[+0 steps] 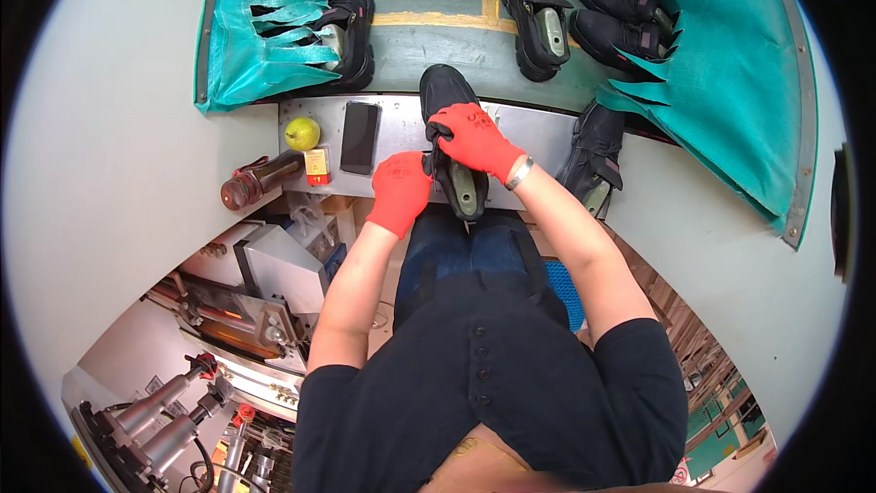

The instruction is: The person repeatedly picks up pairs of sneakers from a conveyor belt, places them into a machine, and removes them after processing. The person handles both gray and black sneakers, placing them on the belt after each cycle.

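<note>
A black shoe [446, 82] with a green shoe last [464, 184] inside lies on the metal ledge in front of me, its toe pointing away. My right hand [476, 139], in a red glove, is closed over the shoe's tongue area, with dark material pinched at the fingertips. On the shoe's left side my left hand [401, 186], also red-gloved, has its fingers closed at the collar edge. What exactly those left fingertips pinch is partly hidden.
Other black shoes with lasts stand on the green belt [420, 55], some under the teal strip curtains [721, 64]. Another shoe [595, 151] leans at the ledge's right. At left are a phone [359, 138], a green fruit [302, 134], a small box [317, 166] and a bottle [260, 181].
</note>
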Demonstrator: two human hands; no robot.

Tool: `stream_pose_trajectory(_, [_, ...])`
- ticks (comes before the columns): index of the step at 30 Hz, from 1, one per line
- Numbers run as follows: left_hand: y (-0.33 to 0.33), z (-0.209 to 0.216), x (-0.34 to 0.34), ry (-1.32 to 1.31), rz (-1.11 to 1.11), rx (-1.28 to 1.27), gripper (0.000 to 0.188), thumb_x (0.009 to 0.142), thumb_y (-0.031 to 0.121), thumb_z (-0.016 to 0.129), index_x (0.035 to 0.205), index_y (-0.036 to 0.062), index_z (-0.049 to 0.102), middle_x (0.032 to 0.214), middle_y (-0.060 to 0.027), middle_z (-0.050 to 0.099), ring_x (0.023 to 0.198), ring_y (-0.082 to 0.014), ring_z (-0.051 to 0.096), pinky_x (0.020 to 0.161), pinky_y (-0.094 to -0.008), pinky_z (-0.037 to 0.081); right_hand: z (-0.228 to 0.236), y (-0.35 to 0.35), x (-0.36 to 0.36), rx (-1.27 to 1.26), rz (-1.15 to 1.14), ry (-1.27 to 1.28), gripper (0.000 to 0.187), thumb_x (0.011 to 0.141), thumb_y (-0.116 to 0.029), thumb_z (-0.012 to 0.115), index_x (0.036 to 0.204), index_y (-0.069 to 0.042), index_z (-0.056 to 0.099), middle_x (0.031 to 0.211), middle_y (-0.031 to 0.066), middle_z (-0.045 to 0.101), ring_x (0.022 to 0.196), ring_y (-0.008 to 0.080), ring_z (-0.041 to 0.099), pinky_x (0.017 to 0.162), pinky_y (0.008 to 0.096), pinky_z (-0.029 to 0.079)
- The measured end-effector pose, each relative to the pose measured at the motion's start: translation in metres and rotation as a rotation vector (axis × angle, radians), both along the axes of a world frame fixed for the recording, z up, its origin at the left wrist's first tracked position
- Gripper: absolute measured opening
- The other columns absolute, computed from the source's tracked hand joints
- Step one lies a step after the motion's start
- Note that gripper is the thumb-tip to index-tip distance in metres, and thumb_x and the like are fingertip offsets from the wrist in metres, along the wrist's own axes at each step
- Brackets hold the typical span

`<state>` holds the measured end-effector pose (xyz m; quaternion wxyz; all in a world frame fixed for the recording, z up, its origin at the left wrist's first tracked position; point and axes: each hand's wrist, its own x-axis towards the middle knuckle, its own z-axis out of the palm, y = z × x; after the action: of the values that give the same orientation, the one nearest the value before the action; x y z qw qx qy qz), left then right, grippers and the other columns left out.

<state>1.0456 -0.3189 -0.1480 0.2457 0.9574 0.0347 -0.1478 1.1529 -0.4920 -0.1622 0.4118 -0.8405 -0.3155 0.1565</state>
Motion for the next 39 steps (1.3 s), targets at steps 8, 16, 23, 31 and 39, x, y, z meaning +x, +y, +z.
stream_pose_trajectory(8, [-0.002, -0.003, 0.015, -0.017, -0.038, 0.195, 0.019, 0.081, 0.014, 0.078, 0.098, 0.0085, 0.07, 0.098, -0.0118, 0.065, 0.097, -0.0361, 0.065, 0.081, -0.0475, 0.053, -0.029, 0.002, 0.036, -0.002, -0.075, 0.61, 0.033, 0.089, -0.018, 0.068, 0.118, -0.003, 0.073, 0.115, 0.0228, 0.072, 0.108, 0.0423, 0.066, 0.096, 0.0441, 0.053])
stream_pose_trajectory(16, [0.005, -0.037, -0.003, -0.429, -0.109, 0.133, 0.019, 0.083, 0.013, 0.078, 0.1, 0.0086, 0.07, 0.105, -0.009, 0.064, 0.095, -0.034, 0.06, 0.081, -0.0465, 0.051, -0.048, 0.046, 0.075, -0.548, 0.185, 0.567, 0.04, 0.081, -0.029, 0.071, 0.11, -0.002, 0.077, 0.108, 0.0252, 0.076, 0.104, 0.0414, 0.073, 0.087, 0.0462, 0.057])
stream_pose_trajectory(23, [0.015, -0.038, 0.014, -0.513, -0.322, 0.083, 0.022, 0.086, 0.017, 0.077, 0.105, 0.0083, 0.073, 0.114, -0.0061, 0.064, 0.102, -0.0316, 0.059, 0.092, -0.0499, 0.046, -0.063, 0.047, 0.081, -0.248, 0.437, 0.721, 0.034, 0.077, -0.019, 0.07, 0.106, -0.005, 0.078, 0.1, 0.0171, 0.077, 0.091, 0.03, 0.07, 0.083, 0.0407, 0.056])
stream_pose_trajectory(31, [0.025, -0.033, 0.026, -0.553, -0.631, 0.242, 0.032, 0.079, 0.015, 0.068, 0.111, 0.013, 0.072, 0.12, -0.0065, 0.062, 0.11, -0.0307, 0.058, 0.099, -0.0502, 0.044, -0.041, 0.017, 0.07, 0.26, 0.227, 1.031, 0.025, 0.087, -0.016, 0.068, 0.105, 0.001, 0.072, 0.098, 0.0069, 0.071, 0.094, 0.0127, 0.062, 0.088, 0.0286, 0.05])
stream_pose_trajectory(39, [0.009, 0.011, -0.018, -0.258, -0.049, -0.068, 0.039, 0.072, 0.008, 0.079, 0.109, 0.0091, 0.066, 0.124, -0.0151, 0.055, 0.118, -0.0398, 0.051, 0.099, -0.0515, 0.04, -0.03, -0.044, -0.004, 0.055, 0.073, 0.543, 0.065, 0.084, -0.015, 0.071, 0.147, -0.01, 0.057, 0.149, 0.0165, 0.054, 0.14, 0.0297, 0.05, 0.118, 0.0389, 0.039])
